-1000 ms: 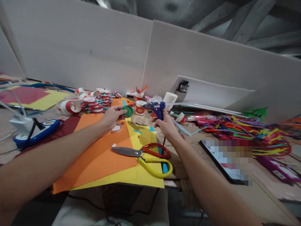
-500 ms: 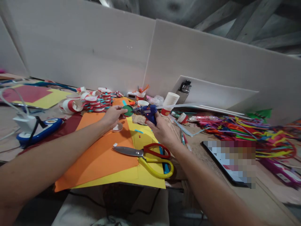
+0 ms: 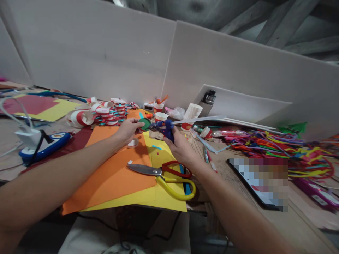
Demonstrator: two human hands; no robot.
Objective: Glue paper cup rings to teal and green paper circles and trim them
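Note:
Pinched in my left hand (image 3: 128,129) is a green paper disc (image 3: 144,124) with a light blue strip sticking up from its top edge. Wrapped in my right hand (image 3: 182,143) is a blue hot glue gun (image 3: 166,129), a clear glue stick (image 3: 201,120) poking from its back. The gun's nozzle points left, close to the disc's right edge; whether they touch I cannot tell. Below my left hand lies a cut cup bottom (image 3: 132,142) on orange paper (image 3: 116,176). Large scissors (image 3: 161,173) with red and yellow handles rest across the orange and yellow sheets.
Several cut red-and-white cup pieces (image 3: 106,113) are piled at the back left. A stack of paper cups (image 3: 192,114) and a bottle (image 3: 208,102) stand behind my right hand. Pipe cleaners (image 3: 265,143), a phone (image 3: 256,183) and a blue power strip (image 3: 53,141) lie at the sides.
The glue gun has shifted slightly left and down and its back end has tilted a little. The green disc stays nearly in place in my left hand.

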